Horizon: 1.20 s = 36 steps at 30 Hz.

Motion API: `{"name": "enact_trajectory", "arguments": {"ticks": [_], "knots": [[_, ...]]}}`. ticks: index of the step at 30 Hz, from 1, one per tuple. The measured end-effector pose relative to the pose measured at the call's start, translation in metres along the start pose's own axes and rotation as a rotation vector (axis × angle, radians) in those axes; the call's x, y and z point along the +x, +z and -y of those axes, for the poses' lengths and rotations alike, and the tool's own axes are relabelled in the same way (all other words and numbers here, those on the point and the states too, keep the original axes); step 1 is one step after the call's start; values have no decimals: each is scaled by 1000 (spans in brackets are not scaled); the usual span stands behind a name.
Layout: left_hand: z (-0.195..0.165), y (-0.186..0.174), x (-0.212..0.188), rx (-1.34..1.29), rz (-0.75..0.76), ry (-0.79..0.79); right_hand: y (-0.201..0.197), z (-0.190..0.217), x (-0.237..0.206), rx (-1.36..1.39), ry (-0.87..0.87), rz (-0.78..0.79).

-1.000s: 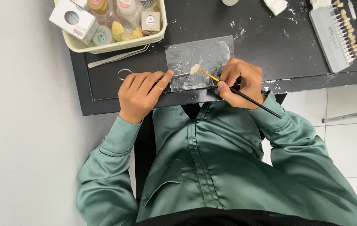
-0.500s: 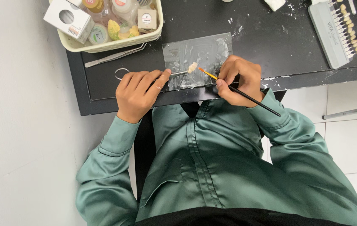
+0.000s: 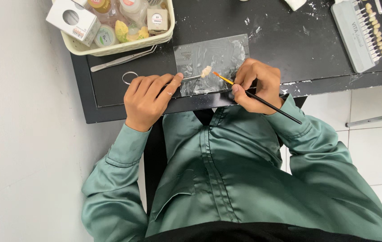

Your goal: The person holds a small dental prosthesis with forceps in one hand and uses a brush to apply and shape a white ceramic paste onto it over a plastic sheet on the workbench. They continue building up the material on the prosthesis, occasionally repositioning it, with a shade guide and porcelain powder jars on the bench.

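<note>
My left hand (image 3: 148, 97) rests on the front of the black table (image 3: 289, 40) and pinches a thin metal holder (image 3: 192, 77) that carries a small cream tooth piece (image 3: 206, 71) over a clear glass slab (image 3: 211, 62). My right hand (image 3: 256, 85) grips a slim black brush (image 3: 267, 104) like a pen. Its orange tip points left, just short of the tooth piece. Both sleeves are green satin.
A cream basket (image 3: 115, 47) with small jars and a white box sits at the back left. Metal tweezers (image 3: 121, 59) and a ring-handled tool (image 3: 129, 76) lie in front of it. A tooth shade guide (image 3: 366, 31) lies at the right. White wall left, tiled floor right.
Both hands keep their hold with only slight shifts. The view has tilted a little.
</note>
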<state>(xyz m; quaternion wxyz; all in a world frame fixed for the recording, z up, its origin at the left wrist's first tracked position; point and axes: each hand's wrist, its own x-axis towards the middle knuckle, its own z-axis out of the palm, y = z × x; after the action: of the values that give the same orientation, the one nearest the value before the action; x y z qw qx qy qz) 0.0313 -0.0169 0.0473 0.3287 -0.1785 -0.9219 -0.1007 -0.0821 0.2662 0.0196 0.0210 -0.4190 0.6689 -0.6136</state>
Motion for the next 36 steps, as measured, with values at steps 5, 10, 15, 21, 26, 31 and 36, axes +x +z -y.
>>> {"name": "enact_trajectory", "arguments": {"ticks": [5,10,15,21,26,31,36], "knots": [[0,1,0,-8,2,-11,1,0,-1,24,-4,-13],[2,2,0,9,-18,-1,1,-2,0,49,-16,-22],[2,1,-1,0,-19,-3,0,-2,0,69,-7,-11],[3,3,-1,1,-19,-7,0,-5,-3,64,1,-19],[4,4,-1,0,-16,-9,0,-5,-4,78,9,-28],[4,4,-1,-14,-15,-15,0,-4,-4,73,3,-32],[4,4,0,6,-32,-11,-2,-3,-4,55,3,-20]]}}
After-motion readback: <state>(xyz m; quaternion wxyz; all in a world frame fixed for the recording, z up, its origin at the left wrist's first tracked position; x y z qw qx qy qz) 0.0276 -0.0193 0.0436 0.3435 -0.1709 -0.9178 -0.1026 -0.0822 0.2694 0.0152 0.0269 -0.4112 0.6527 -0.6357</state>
